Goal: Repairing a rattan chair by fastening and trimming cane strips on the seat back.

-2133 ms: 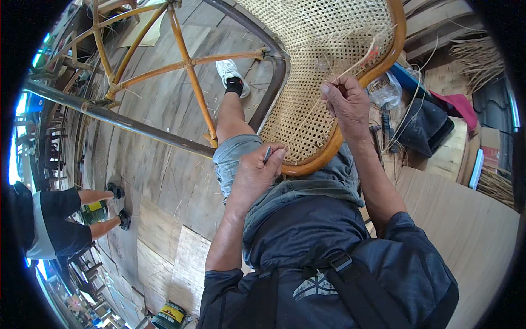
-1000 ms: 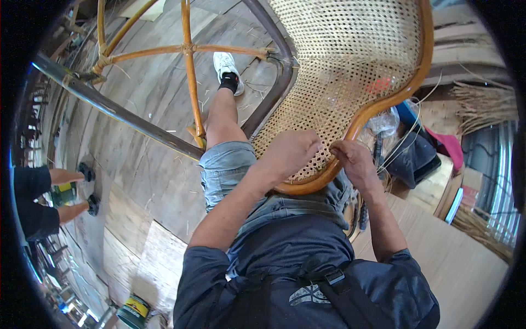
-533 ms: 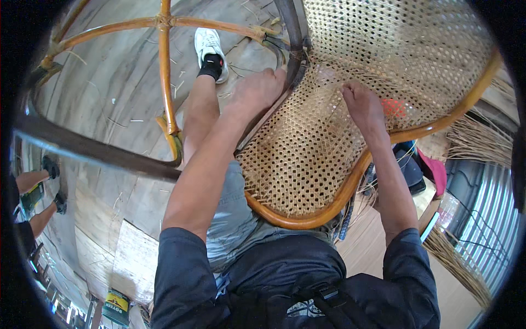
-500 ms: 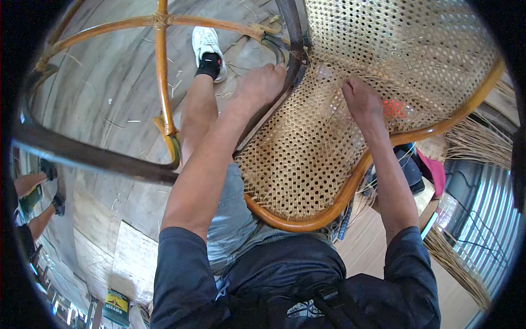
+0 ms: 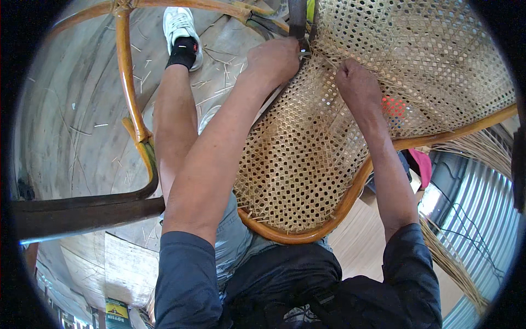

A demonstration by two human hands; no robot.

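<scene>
A woven cane panel (image 5: 307, 164) with open holes spreads before me, edged by a varnished rattan frame (image 5: 339, 211). Along its left side runs a dark rail (image 5: 297, 24). My left hand (image 5: 274, 61) is closed at that rail, where a small shiny metal tip (image 5: 304, 53) shows beside the fingers; what it grips is mostly hidden. Over the weave, my right hand (image 5: 357, 86) is closed in a fist at pale cane strands (image 5: 326, 56) that stretch toward the rail.
Curved rattan legs (image 5: 126, 66) and a dark bar (image 5: 82, 216) lie to the left, over a wooden floor littered with cane scraps. Bundles of cane (image 5: 452, 263) and a corrugated metal sheet (image 5: 479, 203) are at the right. A can (image 5: 116, 313) stands at lower left.
The rattan legs and dark bar sit further left and lower in view. My left hand has moved up and right along the rail; my right hand has shifted slightly left and up.
</scene>
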